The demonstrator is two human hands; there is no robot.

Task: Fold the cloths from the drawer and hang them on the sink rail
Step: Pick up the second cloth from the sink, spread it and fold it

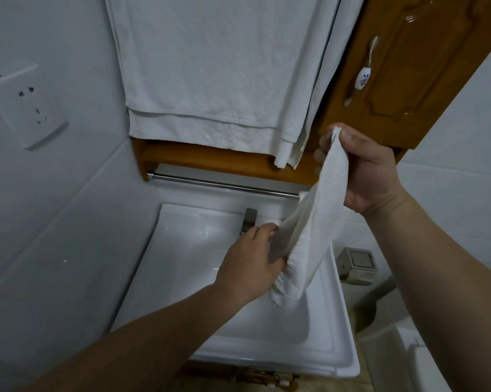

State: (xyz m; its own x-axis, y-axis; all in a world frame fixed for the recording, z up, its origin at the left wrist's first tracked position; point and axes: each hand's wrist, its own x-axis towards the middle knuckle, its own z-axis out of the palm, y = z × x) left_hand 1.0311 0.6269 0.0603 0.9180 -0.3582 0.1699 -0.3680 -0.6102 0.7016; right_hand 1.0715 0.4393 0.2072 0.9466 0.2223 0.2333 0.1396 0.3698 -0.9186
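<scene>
A small white cloth point(313, 224) hangs stretched between my two hands over the white sink point(182, 267). My right hand point(366, 171) pinches its top corner up near the wooden cabinet. My left hand point(252, 261) grips its lower part, fingers curled into the fabric. The chrome rail point(224, 184) runs along the wall just above the sink, behind the cloth; its right end is hidden by the cloth. Nothing hangs on the part of the rail that shows.
Large white towels point(210, 69) hang from above, down to a wooden shelf point(204, 158). A wooden cabinet door point(402, 66) with a ceramic handle is at the upper right. A wall socket point(26, 106) is at the left. The tap point(248, 220) sits behind the basin.
</scene>
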